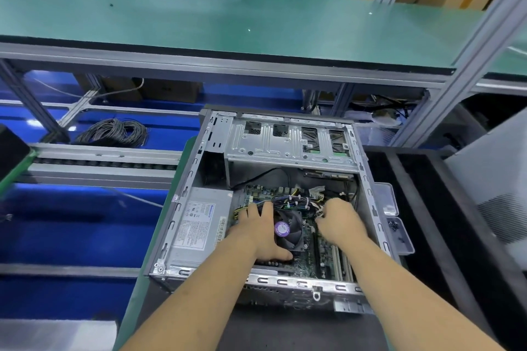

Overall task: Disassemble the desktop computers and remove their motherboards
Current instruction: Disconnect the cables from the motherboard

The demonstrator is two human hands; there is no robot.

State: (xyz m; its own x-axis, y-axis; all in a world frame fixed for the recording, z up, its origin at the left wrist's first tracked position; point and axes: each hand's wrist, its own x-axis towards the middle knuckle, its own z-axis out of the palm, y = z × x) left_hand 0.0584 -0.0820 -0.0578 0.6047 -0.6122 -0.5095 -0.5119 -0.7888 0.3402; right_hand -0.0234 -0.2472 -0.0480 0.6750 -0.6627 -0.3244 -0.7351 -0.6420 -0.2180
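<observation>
An open grey desktop case (182,199) lies on its side in front of me. Inside it sits the green motherboard (310,259) with a black CPU fan (288,229) bearing a purple sticker. My left hand (258,232) lies flat on the board just left of the fan, fingers spread, thumb along the fan's near edge. My right hand (339,219) is curled over the bundle of cables (296,201) right of the fan and pinches a connector there. A silver power supply (199,225) fills the case's left side.
A metal drive cage (288,142) spans the case's far end. Clear plastic trays with screws (399,234) sit right of the case on a black mat. A coil of cable (114,131) lies on the blue surface to the left. A green shelf (228,23) runs overhead.
</observation>
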